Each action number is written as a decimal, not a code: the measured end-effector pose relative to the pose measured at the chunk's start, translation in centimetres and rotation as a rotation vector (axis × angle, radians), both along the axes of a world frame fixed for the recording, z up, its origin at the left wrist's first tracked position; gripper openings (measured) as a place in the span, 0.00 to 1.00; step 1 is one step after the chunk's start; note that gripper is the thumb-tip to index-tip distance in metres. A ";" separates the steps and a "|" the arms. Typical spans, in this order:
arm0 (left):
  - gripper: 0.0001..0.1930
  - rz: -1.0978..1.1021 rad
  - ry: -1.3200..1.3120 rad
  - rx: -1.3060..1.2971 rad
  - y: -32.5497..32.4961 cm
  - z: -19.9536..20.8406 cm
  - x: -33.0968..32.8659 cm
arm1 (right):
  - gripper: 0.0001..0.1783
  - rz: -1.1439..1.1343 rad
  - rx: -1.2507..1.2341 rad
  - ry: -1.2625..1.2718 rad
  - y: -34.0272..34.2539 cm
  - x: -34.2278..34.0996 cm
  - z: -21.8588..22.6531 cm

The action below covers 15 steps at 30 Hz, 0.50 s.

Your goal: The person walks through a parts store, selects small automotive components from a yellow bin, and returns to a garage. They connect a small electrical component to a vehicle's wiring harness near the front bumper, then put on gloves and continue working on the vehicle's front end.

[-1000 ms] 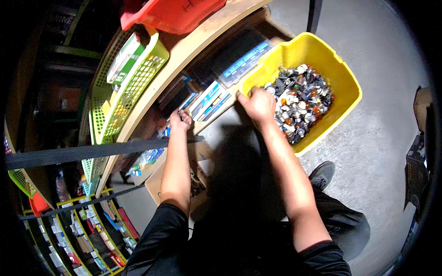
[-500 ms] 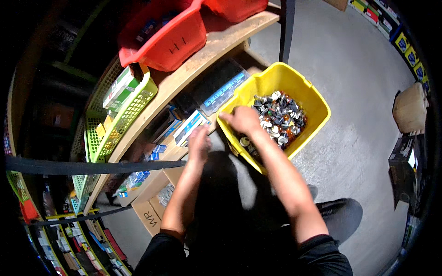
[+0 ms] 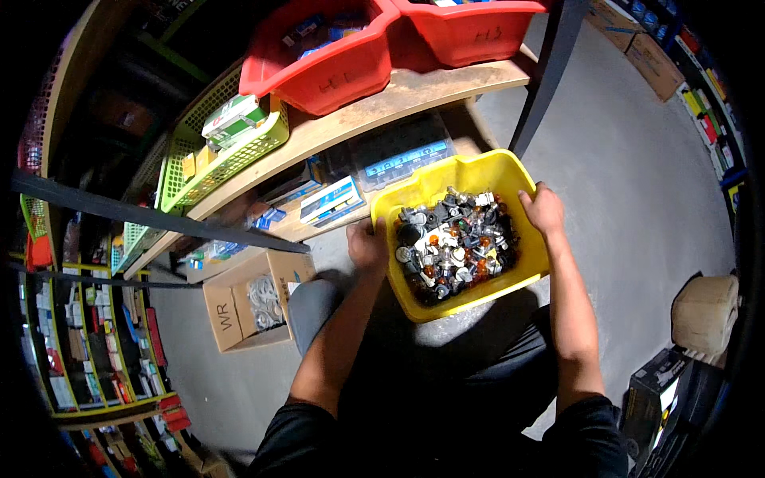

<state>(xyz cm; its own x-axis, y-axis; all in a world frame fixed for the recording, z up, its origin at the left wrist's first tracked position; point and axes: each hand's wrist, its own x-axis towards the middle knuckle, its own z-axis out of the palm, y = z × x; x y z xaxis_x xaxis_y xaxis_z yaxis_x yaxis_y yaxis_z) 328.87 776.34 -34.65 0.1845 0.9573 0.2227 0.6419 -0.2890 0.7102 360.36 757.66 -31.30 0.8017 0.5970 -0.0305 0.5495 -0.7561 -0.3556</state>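
Between my hands is a yellow plastic bin (image 3: pixel 522 279), tilted a little. Inside lies a heap of small bulbs and sockets (image 3: pixel 454 239), some amber, others white, grey, black or clear. My right hand (image 3: pixel 544 209) is closed round the bin's right rim, thumb over the inner side. On the opposite side, my left hand (image 3: pixel 366 245) has its fingers curled against the left wall near the rim; part of its grip is hidden.
Along the left runs a wooden shelf (image 3: pixel 430 92) with red bins (image 3: pixel 343 76) and a green basket (image 3: pixel 231 171). Beneath it are a clear-lidded case (image 3: pixel 406 159) and small boxes (image 3: pixel 333 201). A black post (image 3: pixel 550 76) rises beyond the bin. An open carton (image 3: pixel 223 315) stands on the floor.
My right hand has moved from the bin's left edge to its right rim. My left hand has come against the left side. The bin sits turned and lower in view.
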 end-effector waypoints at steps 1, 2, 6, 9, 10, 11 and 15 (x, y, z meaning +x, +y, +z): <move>0.18 0.006 0.035 -0.008 0.1 0.3 0.4 | 0.25 0.008 0.014 0.026 0.0 0.6 -0.3; 0.19 0.016 0.067 -0.022 -0.1 0.8 0.6 | 0.24 -0.002 0.016 0.023 0.0 0.7 -0.4; 0.17 0.115 0.219 0.029 -0.6 2.4 0.9 | 0.25 0.001 0.036 0.042 0.3 0.6 -0.2; 0.17 0.080 0.354 0.050 -0.3 3.7 1.4 | 0.25 -0.013 0.052 0.061 0.1 1.2 -0.3; 0.17 0.063 0.352 0.045 -0.4 4.6 1.3 | 0.25 -0.015 0.057 0.071 0.0 1.3 -0.5; 0.17 0.035 0.279 0.018 0.2 5.7 1.0 | 0.26 -0.014 0.063 0.080 0.1 1.2 -0.5; 0.13 -0.107 -0.095 -0.108 1.8 7.2 2.1 | 0.25 0.010 0.098 0.116 0.0 1.1 0.1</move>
